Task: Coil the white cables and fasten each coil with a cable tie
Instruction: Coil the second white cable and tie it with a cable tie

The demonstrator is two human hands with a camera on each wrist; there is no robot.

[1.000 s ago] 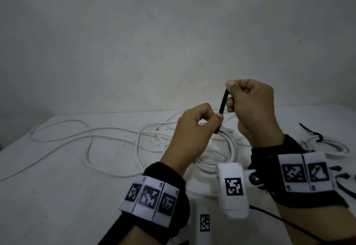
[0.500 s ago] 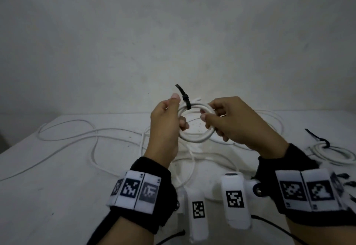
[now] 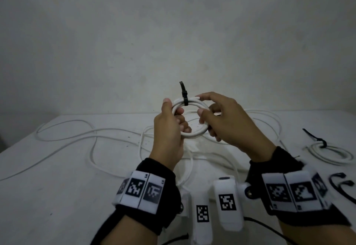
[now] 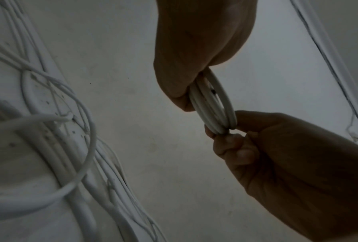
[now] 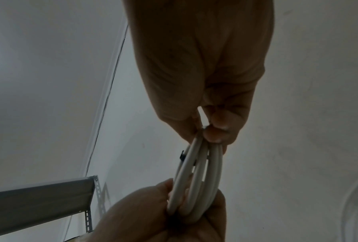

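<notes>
1. Loose white cables: smooth round cord, lying in wide uneven loops across the left and middle of the white table. The surface is matt and lightly specked with dirt.
2. Left hand: raised above the table, back of the hand toward the head camera, wrist in a black band carrying white marker tags. Thumb on the outer edge, fingers curled through the centre; it grips the left side of the white coil. In the left wrist view the fingers pinch the bundled turns.
3. White coil: a small, roughly circular ring of several turns of smooth cord, held upright in the air between both hands, above the loose cables.
4. Black cable tie: a thin flat strap, wrapped round the top of the coil, its free tail standing upward and leaning slightly left.
5. Right hand: raised level with the left, forefinger extended along the coil's top, thumb and remaining fingers closed round its right side. The right wrist view shows the fingertips clamped on the turns.
6. Tied coil: white, flat on the table at far right, bound with a black tie.
7. Spare black ties: curved, near the right edge.
</notes>
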